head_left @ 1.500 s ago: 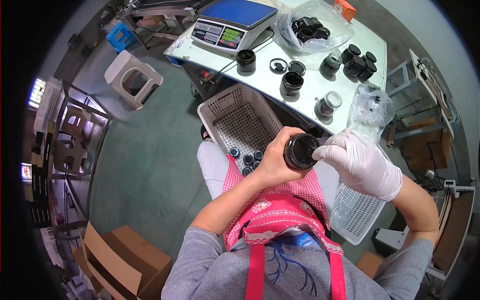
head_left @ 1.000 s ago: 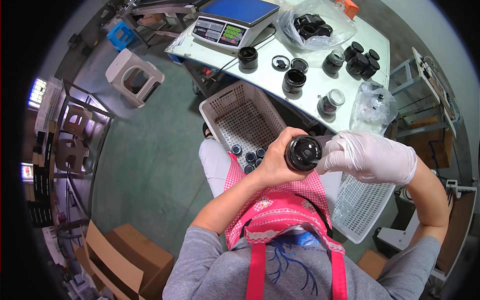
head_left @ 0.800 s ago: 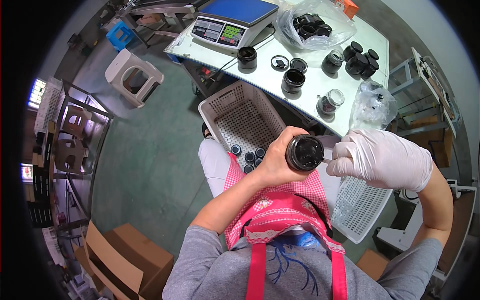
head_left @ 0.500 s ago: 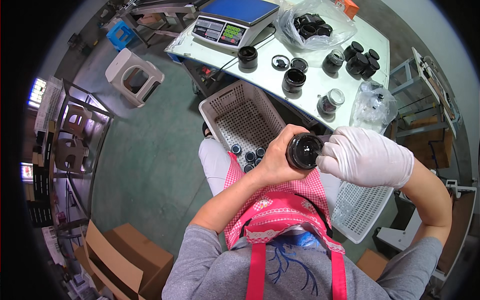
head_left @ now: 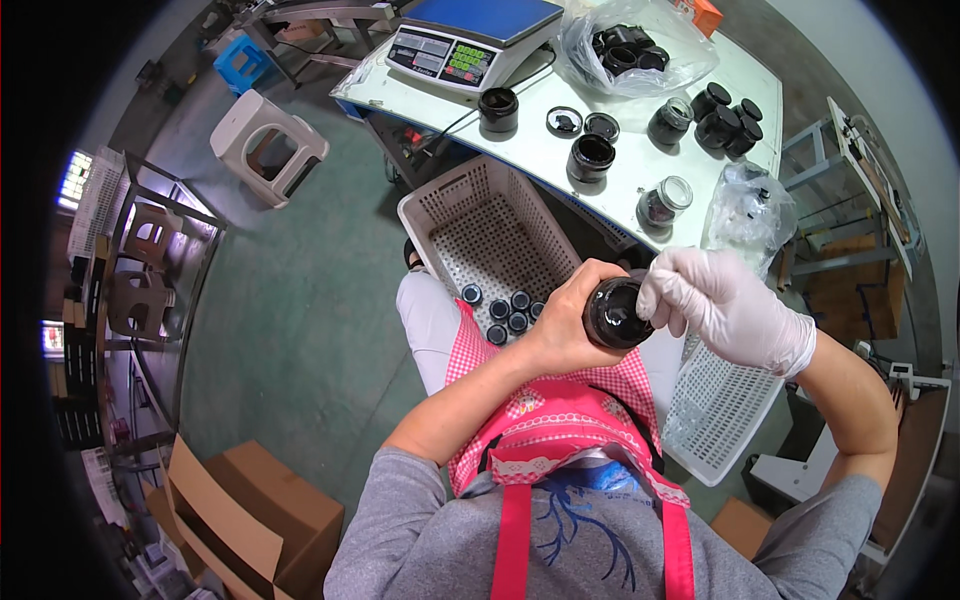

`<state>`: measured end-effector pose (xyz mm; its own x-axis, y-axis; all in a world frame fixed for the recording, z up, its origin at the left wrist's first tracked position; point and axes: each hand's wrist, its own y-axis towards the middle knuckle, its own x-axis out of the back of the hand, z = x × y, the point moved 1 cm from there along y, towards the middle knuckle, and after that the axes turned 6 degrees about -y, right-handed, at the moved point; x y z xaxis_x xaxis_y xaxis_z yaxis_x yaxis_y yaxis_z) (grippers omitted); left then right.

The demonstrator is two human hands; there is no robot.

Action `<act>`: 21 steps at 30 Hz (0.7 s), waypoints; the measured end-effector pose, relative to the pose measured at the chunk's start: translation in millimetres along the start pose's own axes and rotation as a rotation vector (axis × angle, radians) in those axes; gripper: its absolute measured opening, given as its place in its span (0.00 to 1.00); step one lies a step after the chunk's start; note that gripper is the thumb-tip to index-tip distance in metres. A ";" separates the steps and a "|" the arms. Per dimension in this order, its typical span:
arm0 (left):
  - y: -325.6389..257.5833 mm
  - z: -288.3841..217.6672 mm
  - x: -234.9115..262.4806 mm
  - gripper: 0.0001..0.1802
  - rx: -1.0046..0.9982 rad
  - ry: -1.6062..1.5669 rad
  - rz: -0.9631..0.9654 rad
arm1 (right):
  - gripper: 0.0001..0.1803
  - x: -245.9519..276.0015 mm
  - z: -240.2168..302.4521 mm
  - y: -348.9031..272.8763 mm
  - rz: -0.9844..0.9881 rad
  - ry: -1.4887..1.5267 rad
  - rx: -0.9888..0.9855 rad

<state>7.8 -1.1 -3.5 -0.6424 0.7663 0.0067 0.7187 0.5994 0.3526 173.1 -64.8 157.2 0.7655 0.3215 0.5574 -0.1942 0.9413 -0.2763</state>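
My bare left hand is wrapped around a dark jar above my lap. The jar's round open mouth faces up, showing glossy black contents. My right hand, in a white glove, is closed in a pinch at the jar's right rim; anything between its fingertips is hidden. Beyond the hands, on the table, are a clear-glass jar with dark contents, an open black jar, another dark jar and two round black lids lying flat.
On the white table stand a weighing scale, a plastic bag of black jars and several black jars. Below, a grey crate contains several small capped jars. A white basket sits right; cardboard boxes lie lower left.
The jar and my left hand have shifted slightly right. My right hand has turned, its fingers now bent down over the jar's rim and its knuckles raised.
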 end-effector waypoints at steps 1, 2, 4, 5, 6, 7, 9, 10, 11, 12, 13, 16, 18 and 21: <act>0.0 0.6 0.3 0.38 -0.027 -0.009 -0.008 | 0.12 0.6 -1.7 -0.7 -0.037 0.111 -0.048; 0.2 1.0 1.1 0.38 -0.027 -0.008 -0.008 | 0.13 0.6 -2.8 -1.3 -0.073 0.222 -0.096; 1.0 -0.6 4.2 0.38 0.048 0.008 -0.043 | 0.14 -0.9 -1.5 -3.9 -0.131 0.167 -0.054; 0.7 -1.8 5.8 0.39 0.046 0.025 -0.045 | 0.10 -0.1 1.3 -6.3 -0.149 -0.005 0.064; 0.8 -1.5 5.7 0.39 0.046 0.026 -0.044 | 0.06 0.4 3.5 -7.9 -0.166 -0.177 0.183; 1.0 -0.7 5.6 0.39 0.033 0.001 -0.049 | 0.06 1.5 2.5 -6.9 -0.167 -0.176 0.184; 2.7 -0.3 5.5 0.40 0.018 -0.026 -0.050 | 0.08 2.8 4.0 -5.5 -0.182 -0.758 0.637; 3.7 -0.6 6.3 0.40 -0.008 0.016 -0.055 | 0.08 2.9 4.5 -5.5 -0.184 -0.760 0.634; 4.7 -0.9 7.0 0.40 -0.034 0.057 -0.062 | 0.11 1.5 5.9 -4.8 -0.124 -0.830 0.631; 5.7 -1.0 7.3 0.40 -0.035 0.055 -0.058 | 0.15 0.4 7.1 -4.4 -0.062 -0.899 0.627; 6.7 -1.0 7.7 0.40 -0.025 0.066 -0.059 | 0.13 1.0 8.9 -4.7 -0.029 -0.900 0.608; 6.3 -4.5 6.3 0.39 0.012 0.051 -0.045 | 0.11 2.7 6.7 -4.9 -0.041 -0.707 0.541; 4.4 -4.8 4.0 0.38 0.037 0.024 -0.030 | 0.08 3.5 6.5 -4.7 -0.026 -0.587 0.486; 1.3 -1.9 1.4 0.38 -0.001 0.036 -0.029 | 0.01 3.1 5.6 -2.8 -0.006 -0.333 0.347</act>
<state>7.4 0.3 -1.2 -0.6723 0.7397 0.0301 0.6992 0.6211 0.3540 172.5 -65.9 164.1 0.5401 0.2785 0.7942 -0.4271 0.9038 -0.0265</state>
